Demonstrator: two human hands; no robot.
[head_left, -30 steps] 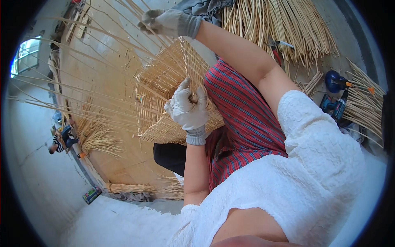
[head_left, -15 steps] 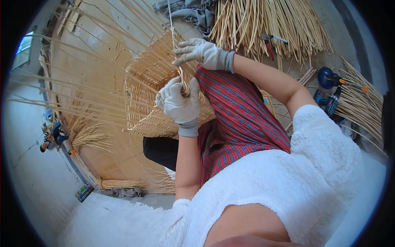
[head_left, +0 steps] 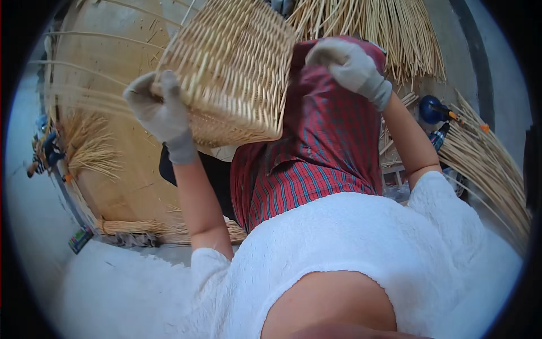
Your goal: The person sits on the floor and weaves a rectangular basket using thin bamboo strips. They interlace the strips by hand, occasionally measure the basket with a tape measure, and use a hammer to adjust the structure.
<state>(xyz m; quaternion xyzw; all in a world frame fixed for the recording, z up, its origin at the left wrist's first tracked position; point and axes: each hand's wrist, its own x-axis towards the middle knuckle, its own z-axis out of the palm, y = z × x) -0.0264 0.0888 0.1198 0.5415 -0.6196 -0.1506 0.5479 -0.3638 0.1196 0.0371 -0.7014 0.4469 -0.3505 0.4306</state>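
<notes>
Far L of frame, approx. mid-height, a small figure in a striped top [head_left: 39, 161] is by the wall, w/ a fanned bundle of thin rods [head_left: 90, 144] just R of it. Long pale stakes [head_left: 101, 34] stick out toward upper L, some blurred. L hand [head_left: 162, 116], gloved, is L of centre: its grip is closed partway, thumb apart from fingers, w/ the basket's L edge pinched between. Woven basket [head_left: 234, 73] is tilted, upper centre, wall facing the cam., lower corner at the red plaid cloth [head_left: 333, 124] over the lap. R hand [head_left: 349, 65], gloved, is upper R of centre over the cloth, apart from the basket; grip part-curled, can't tell if anything's in it. Thick rod bundle [head_left: 389, 39] upper R; blue round-ended tool [head_left: 432, 110] & more rods [head_left: 485, 164] far R.
</notes>
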